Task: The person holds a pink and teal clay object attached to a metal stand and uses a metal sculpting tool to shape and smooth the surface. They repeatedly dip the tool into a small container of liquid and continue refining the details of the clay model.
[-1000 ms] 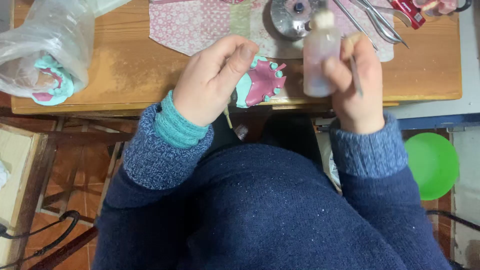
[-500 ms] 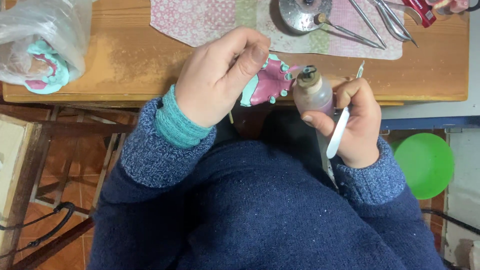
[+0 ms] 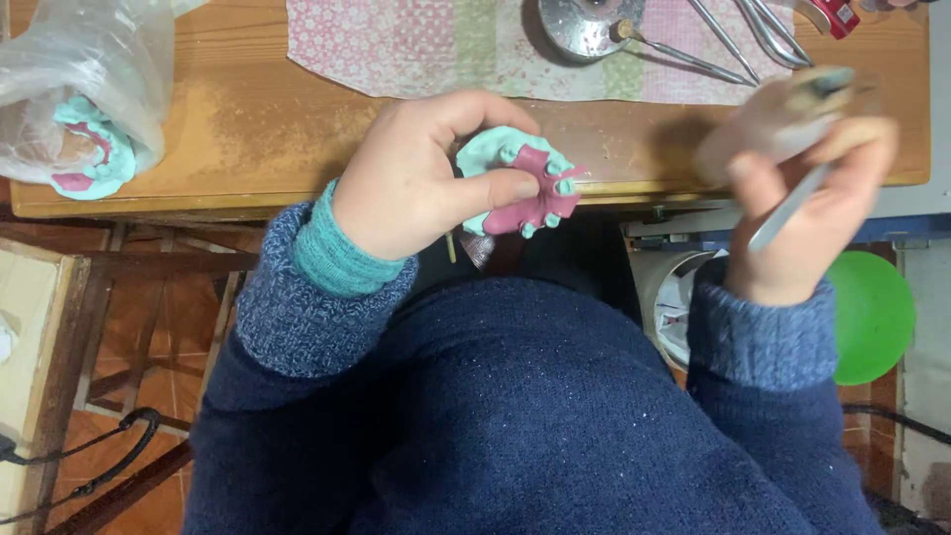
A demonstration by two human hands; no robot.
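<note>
From the head view, the person's left hand (image 3: pixel 416 183) holds a dental cast (image 3: pixel 520 183), a mint-green model with dark pink wax over it, just in front of the near edge of the wooden worktop (image 3: pixel 248 129). The grip of this hand is clamped on the cast: the thumb presses across its near side and the curled fingers back it from the far side. The cast's long axis runs roughly left to right, tipped a little so that its pink face and small green studs point toward the right and slightly toward the camera.

The right hand (image 3: pixel 807 218) is raised over the worktop's right end, its grip closed around two things at once (both blurred by motion). One is a small pale bottle (image 3: pixel 773 124), whose long axis slants from lower left to upper right, with the dark cap end pointing up and right. The other is a thin metal instrument (image 3: pixel 788 208), held between the fingers and slanting the same way, its lower tip pointing down and left.

On the worktop lie a patterned cloth (image 3: pixel 426 45), a round metal bowl (image 3: pixel 584 25) and several long metal tools (image 3: pixel 753 30). At the far left, a clear plastic bag (image 3: pixel 84 69) holds another green and pink cast (image 3: pixel 89 154). A green round object (image 3: pixel 872 317) sits below the right wrist, beside the blue sweater (image 3: pixel 515 416).
</note>
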